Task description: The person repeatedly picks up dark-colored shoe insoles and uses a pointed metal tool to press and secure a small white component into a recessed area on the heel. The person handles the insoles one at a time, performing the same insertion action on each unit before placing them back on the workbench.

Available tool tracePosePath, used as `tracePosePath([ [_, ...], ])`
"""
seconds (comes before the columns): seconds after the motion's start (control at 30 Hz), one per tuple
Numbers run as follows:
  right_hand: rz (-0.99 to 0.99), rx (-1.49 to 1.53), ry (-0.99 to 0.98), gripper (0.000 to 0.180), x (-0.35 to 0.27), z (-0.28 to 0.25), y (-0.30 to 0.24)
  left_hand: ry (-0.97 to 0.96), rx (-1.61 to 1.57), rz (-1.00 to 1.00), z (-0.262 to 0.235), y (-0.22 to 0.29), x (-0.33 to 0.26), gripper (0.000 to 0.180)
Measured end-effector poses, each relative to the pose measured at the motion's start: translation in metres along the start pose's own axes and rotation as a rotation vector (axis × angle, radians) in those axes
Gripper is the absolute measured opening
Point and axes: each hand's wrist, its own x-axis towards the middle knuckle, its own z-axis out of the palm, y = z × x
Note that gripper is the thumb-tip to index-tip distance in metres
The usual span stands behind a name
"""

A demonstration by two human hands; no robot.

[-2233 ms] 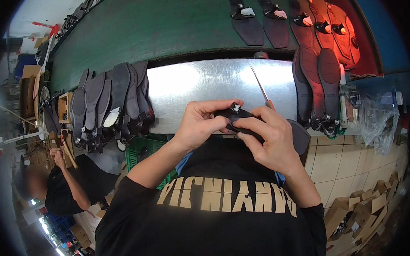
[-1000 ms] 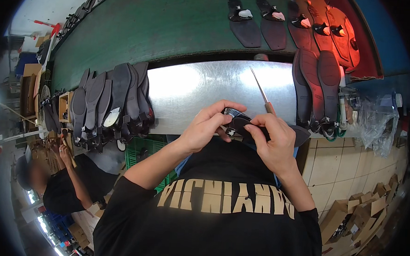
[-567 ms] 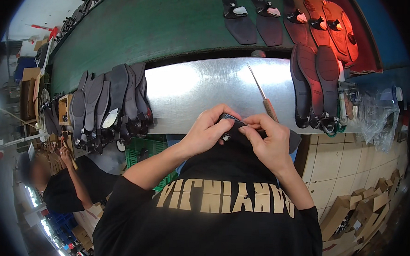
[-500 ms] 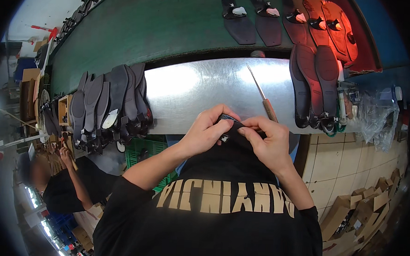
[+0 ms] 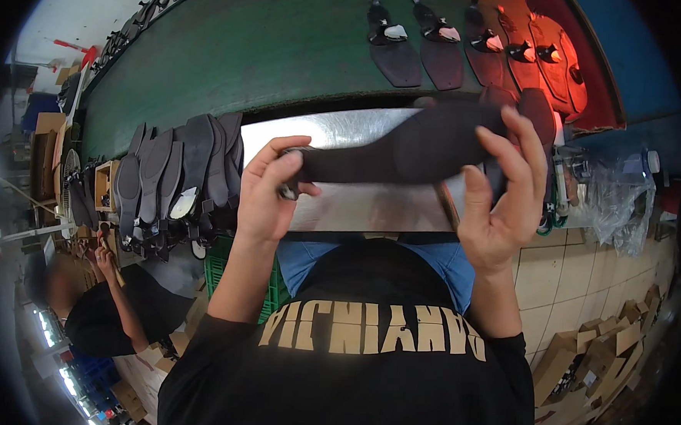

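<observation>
"Pinching what, that left hand (image 5: 268, 189)?"
"The narrow end of a dark shoe sole (image 5: 413, 151), now stretched lengthwise above the metal benchtop (image 5: 340, 210), no longer held close."
"And the right hand (image 5: 503, 202)?"
"Spread wide at the broad end, touch unclear; the close fingerwork seems paused."

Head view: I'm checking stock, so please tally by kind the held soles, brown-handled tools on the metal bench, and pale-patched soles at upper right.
Held sole: 1
Brown-handled tool, partly hidden: 1
Pale-patched soles, upper right: 5
Total: 7
</observation>
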Motion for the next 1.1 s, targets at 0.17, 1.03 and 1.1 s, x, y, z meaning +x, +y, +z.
tracePosePath([
  [0.17,0.166,-0.251,-0.155,0.037,-0.059,0.037,0.036,0.172,-0.158,-0.254,-0.035,-0.045,0.011,0.041],
  [1.03,1.062,0.910,-0.533,0.049,-0.086,0.037,-0.020,0.214,-0.445,-0.427,0.025,-0.093,0.008,0.022],
  [1.1,1.198,1.060,-0.457,0.046,-0.089,0.039,-0.019,0.173,-0.411,-0.380,0.024,-0.098,0.009,0.023],
])
